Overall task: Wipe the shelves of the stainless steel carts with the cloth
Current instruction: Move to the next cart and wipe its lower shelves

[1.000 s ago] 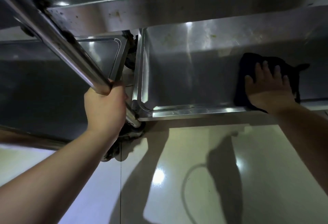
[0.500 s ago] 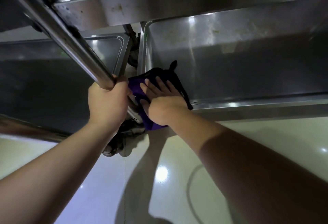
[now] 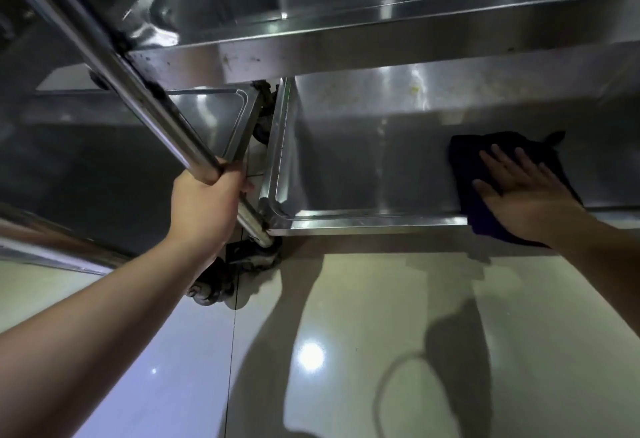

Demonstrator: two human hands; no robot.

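Note:
A dark purple cloth [image 3: 465,157] lies on the bottom shelf [image 3: 363,167] of the right stainless steel cart, near the shelf's front rim. My right hand [image 3: 519,195] presses flat on the cloth with straight, spread fingers. My left hand [image 3: 204,205] grips the cart's slanted steel post [image 3: 138,91] at the shelf's front left corner. The shelf above [image 3: 381,46] overhangs the upper part of the view.
A second steel cart's bottom shelf [image 3: 104,167] sits to the left, close against the first. Black caster wheels [image 3: 214,285] stand under the corner. Glossy tiled floor [image 3: 346,351] fills the foreground, with a cable's shadow on it.
My right hand has swept the cloth from the shelf's front left corner back to the right along the front rim. My left hand keeps its grip on the post.

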